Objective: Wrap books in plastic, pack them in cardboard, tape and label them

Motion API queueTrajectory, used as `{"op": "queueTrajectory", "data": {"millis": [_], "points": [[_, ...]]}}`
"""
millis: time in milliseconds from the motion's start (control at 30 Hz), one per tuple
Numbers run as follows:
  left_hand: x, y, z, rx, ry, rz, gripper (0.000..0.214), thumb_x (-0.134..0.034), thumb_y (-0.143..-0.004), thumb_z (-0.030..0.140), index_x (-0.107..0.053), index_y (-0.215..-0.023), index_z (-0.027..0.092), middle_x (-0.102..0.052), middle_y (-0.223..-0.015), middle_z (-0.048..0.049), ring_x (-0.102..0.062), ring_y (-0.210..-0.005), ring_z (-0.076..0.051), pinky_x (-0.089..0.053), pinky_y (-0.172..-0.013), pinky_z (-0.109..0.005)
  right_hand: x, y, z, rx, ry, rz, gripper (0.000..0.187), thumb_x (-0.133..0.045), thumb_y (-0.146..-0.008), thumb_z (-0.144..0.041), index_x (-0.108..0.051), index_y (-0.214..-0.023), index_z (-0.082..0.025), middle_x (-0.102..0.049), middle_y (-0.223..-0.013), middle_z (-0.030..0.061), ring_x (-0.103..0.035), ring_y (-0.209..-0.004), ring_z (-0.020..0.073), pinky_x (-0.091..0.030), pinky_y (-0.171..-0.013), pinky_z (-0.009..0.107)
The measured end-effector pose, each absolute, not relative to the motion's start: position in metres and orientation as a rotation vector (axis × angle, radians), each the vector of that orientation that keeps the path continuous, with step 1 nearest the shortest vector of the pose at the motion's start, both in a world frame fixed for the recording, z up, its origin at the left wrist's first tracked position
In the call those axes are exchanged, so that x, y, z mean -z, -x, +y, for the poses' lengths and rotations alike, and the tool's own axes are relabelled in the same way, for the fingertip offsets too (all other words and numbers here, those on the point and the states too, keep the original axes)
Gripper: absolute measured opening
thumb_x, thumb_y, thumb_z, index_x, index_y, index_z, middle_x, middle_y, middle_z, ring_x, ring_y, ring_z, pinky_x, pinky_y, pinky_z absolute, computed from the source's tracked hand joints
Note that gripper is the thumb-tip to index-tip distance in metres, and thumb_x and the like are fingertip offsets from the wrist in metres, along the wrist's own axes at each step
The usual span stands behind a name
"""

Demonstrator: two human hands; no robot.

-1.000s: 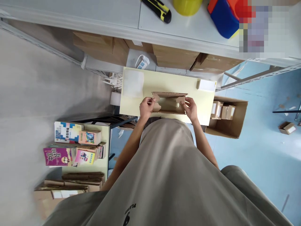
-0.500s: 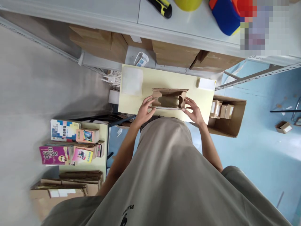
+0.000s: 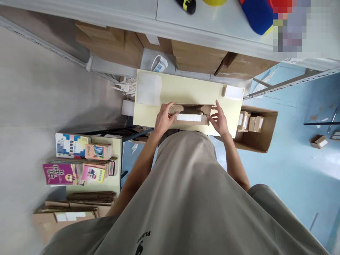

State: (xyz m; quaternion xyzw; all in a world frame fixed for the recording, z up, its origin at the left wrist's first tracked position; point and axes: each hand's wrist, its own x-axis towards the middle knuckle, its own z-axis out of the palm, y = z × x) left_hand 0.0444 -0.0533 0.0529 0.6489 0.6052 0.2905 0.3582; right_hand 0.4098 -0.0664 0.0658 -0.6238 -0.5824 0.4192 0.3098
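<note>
We grip the left end of the cardboard box [image 3: 191, 119] with our left hand [image 3: 163, 119], fingers curled around it. Our right hand [image 3: 220, 120] rests loosely spread fingers against its right end. The box lies on the yellow table [image 3: 186, 91].

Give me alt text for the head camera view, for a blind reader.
A person's left hand grips one end of a small brown cardboard box with a white label, right hand touching the other end, on a pale yellow table.
</note>
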Motion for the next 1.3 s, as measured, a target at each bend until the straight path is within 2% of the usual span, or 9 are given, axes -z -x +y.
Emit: {"op": "queueTrajectory", "data": {"millis": [133,300,433,500,600,767,867,1067,1300], "points": [[-0.055,-0.041,-0.054,-0.750,-1.668,1.533,0.031,-0.082,-0.107,0.027,-0.078,-0.138,0.027,-0.071,-0.139,-0.0097,-0.075,-0.094,-0.019,-0.069,-0.096,-0.035,-0.071,-0.409,-0.071,-1.089,1.643,-1.610,0.067,-0.075,-0.105,-0.087,-0.086,-0.148,-0.037,-0.073,-0.155,0.0122,-0.083,-0.102,0.0285,-0.083,-0.094,0.056],[-0.055,-0.047,-0.052,-0.751,-1.649,1.519,0.031,-0.079,-0.108,0.026,-0.082,-0.139,0.028,-0.071,-0.139,-0.0105,-0.076,-0.097,-0.020,-0.071,-0.099,-0.036,-0.072,-0.403,-0.074,-1.069,1.622,-1.599,0.069,-0.068,-0.106,-0.094,-0.092,-0.138,-0.038,-0.074,-0.154,0.0112,-0.083,-0.111,0.0297,-0.083,-0.098,0.057],[-0.051,-0.057,-0.047,-0.831,-1.582,1.608,0.029,-0.082,-0.106,0.028,-0.085,-0.135,0.026,-0.074,-0.136,-0.0103,-0.075,-0.095,-0.020,-0.070,-0.099,-0.035,-0.070,-0.397,-0.074,-1.045,1.640,-1.603,0.075,-0.062,-0.106,-0.098,-0.096,-0.129,-0.035,-0.076,-0.145,0.0129,-0.082,-0.108,0.0302,-0.084,-0.095,0.057],[-0.049,-0.059,-0.045,-0.848,-1.572,1.614,0.028,-0.082,-0.108,0.032,-0.086,-0.135,0.026,-0.074,-0.137,-0.0113,-0.077,-0.100,-0.021,-0.070,-0.099,-0.035,-0.069,-0.396,-0.075,-1.048,1.643,-1.576,0.075,-0.062,-0.106,-0.099,-0.096,-0.127,-0.036,-0.077,-0.146,0.0123,-0.083,-0.111,0.0306,-0.084,-0.097,0.057],[-0.046,-0.059,-0.047,-0.856,-1.578,1.592,0.033,-0.081,-0.112,0.047,-0.089,-0.137,0.027,-0.074,-0.144,-0.0131,-0.079,-0.115,-0.025,-0.071,-0.104,-0.037,-0.068,-0.396,-0.076,-1.055,1.635,-1.510,0.072,-0.066,-0.103,-0.100,-0.094,-0.129,-0.038,-0.075,-0.159,0.0103,-0.082,-0.130,0.0340,-0.082,-0.105,0.059],[-0.043,-0.055,-0.058,-0.849,-1.627,1.615,0.051,-0.069,-0.118,0.069,-0.092,-0.136,0.027,-0.074,-0.151,-0.0151,-0.078,-0.113,-0.026,-0.067,-0.119,-0.047,-0.066,-0.396,-0.077,-1.069,1.610,-1.465,0.070,-0.073,-0.102,-0.096,-0.091,-0.132,-0.036,-0.067,-0.177,0.0099,-0.074,-0.154,0.0404,-0.079,-0.114,0.065],[-0.042,-0.055,-0.062,-0.867,-1.640,1.613,0.058,-0.062,-0.120,0.073,-0.094,-0.135,0.027,-0.074,-0.151,-0.0164,-0.078,-0.112,-0.027,-0.065,-0.121,-0.047,-0.065,-0.397,-0.078,-1.100,1.598,-1.483,0.066,-0.076,-0.102,-0.093,-0.092,-0.131,-0.036,-0.068,-0.178,0.0089,-0.078,-0.149,0.0401,-0.080,-0.112,0.066],[-0.038,-0.056,-0.057,-0.872,-1.625,1.646,0.056,-0.065,-0.118,0.073,-0.096,-0.130,0.028,-0.076,-0.144,-0.0142,-0.078,-0.107,-0.025,-0.066,-0.116,-0.044,-0.059,-0.397,-0.078,-1.073,1.603,-1.477,0.068,-0.076,-0.101,-0.094,-0.096,-0.126,-0.033,-0.071,-0.177,0.0093,-0.087,-0.128,0.0374,-0.083,-0.104,0.065],[-0.029,-0.057,-0.055,-0.953,-1.576,1.644,0.054,-0.064,-0.120,0.070,-0.096,-0.127,0.027,-0.077,-0.138,-0.0152,-0.079,-0.104,-0.025,-0.067,-0.114,-0.047,-0.055,-0.393,-0.075,-1.046,1.609,-1.458,0.070,-0.072,-0.102,-0.095,-0.098,-0.122,-0.034,-0.074,-0.174,0.0101,-0.088,-0.124,0.0378,-0.079,-0.111,0.067]]}}
